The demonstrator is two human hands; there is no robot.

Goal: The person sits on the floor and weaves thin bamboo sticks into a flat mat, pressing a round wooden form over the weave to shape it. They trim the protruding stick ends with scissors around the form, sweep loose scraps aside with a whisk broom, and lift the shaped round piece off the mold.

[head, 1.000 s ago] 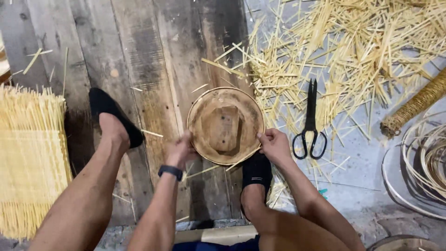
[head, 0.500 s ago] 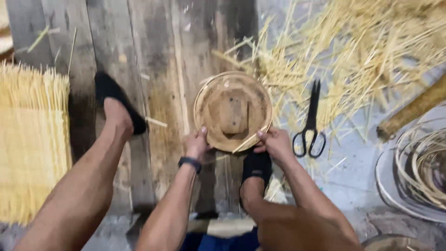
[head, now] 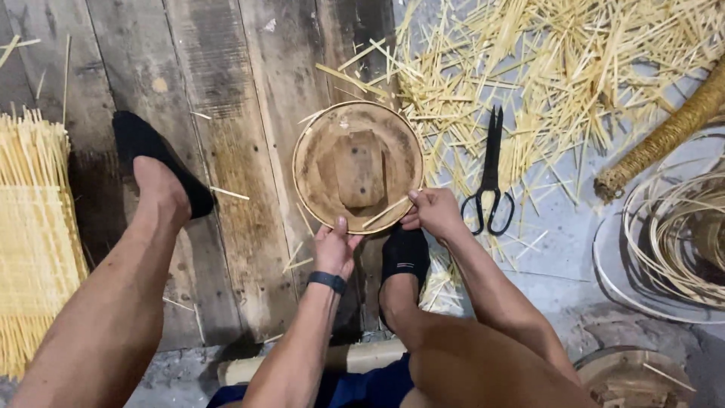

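Note:
A round wooden disc (head: 325, 162) with a rectangular block in its middle and a thin cane rim lies on the plank floor between my feet. My left hand (head: 334, 247) grips its near edge, thumb on top. My right hand (head: 436, 212) grips the near right edge and pinches a short pale cane strip (head: 384, 212) that lies across the disc. A dark band sits on my left wrist.
Black scissors (head: 491, 174) lie right of the disc among scattered cut straw (head: 574, 68). A woven straw mat (head: 34, 227) is at the left. Coiled cane in a round basin (head: 672, 242) and a wrapped rope bundle (head: 664, 136) are at the right. My black shoes (head: 155, 155) rest on the planks.
The disc has been turned a little and both hands have shifted along its near edge. The view has moved closer.

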